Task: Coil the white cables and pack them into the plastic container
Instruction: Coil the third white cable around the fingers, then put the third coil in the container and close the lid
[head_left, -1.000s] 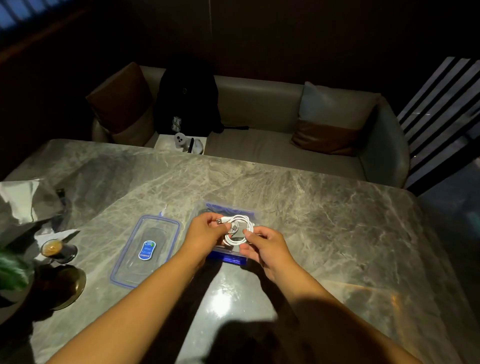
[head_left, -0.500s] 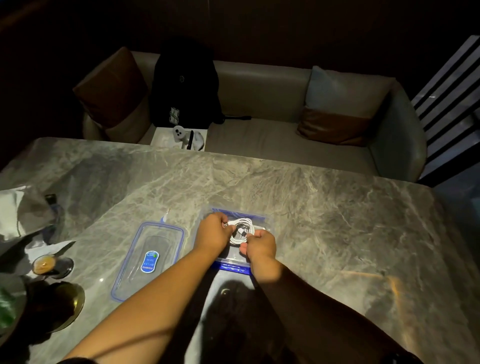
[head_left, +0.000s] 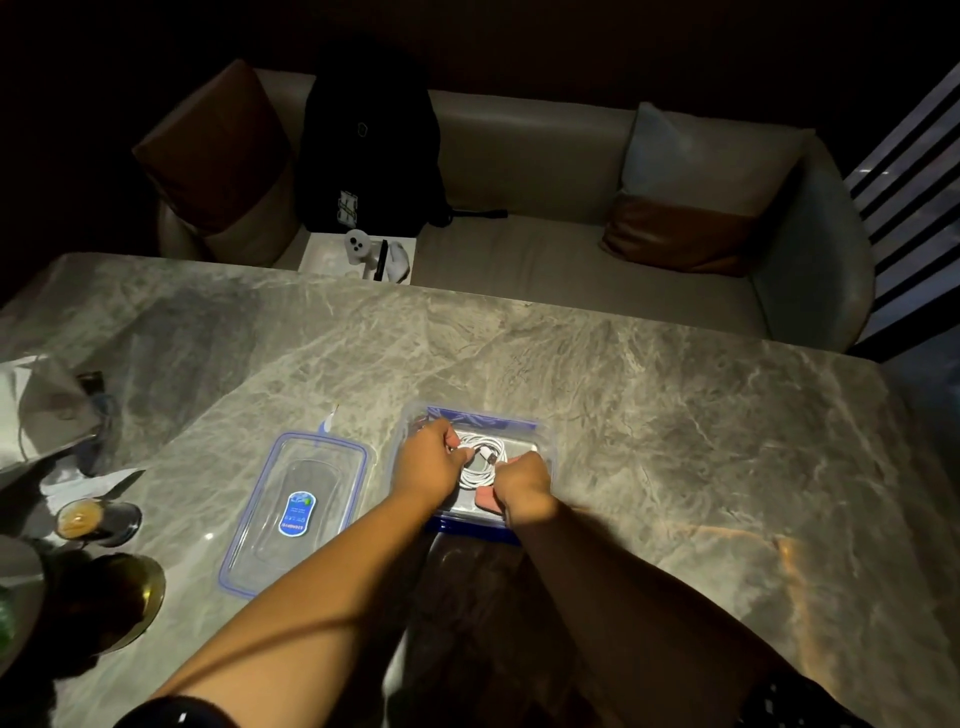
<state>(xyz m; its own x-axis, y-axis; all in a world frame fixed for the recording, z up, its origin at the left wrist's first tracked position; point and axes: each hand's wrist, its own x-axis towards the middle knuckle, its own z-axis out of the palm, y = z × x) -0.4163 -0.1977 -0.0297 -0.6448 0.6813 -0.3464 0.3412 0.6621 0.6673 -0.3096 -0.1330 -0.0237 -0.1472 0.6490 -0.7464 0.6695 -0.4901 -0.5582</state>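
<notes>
Two bare hands reach into clear rectangular plastic container with blue rim (head_left: 483, 415), set near centre of grey veined marble table (head_left: 649, 415). Inside it, between hands, lies coiled white cable (head_left: 480, 462). At coil's left side, left hand (head_left: 426, 462) pinches loops, fingers curled; right hand (head_left: 524, 486) grips coil's near-right edge (fingertips hidden under knuckles). Just left of container, not touching, clear lid with blue trim and blue sticker (head_left: 306, 483) lies flat.

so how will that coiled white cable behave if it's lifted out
Probably floppy: the white cable is thin, in loose loops with no tie visible, so it may spring open once the left hand and right hand let go. Likely light for its size, being so thin.
</notes>
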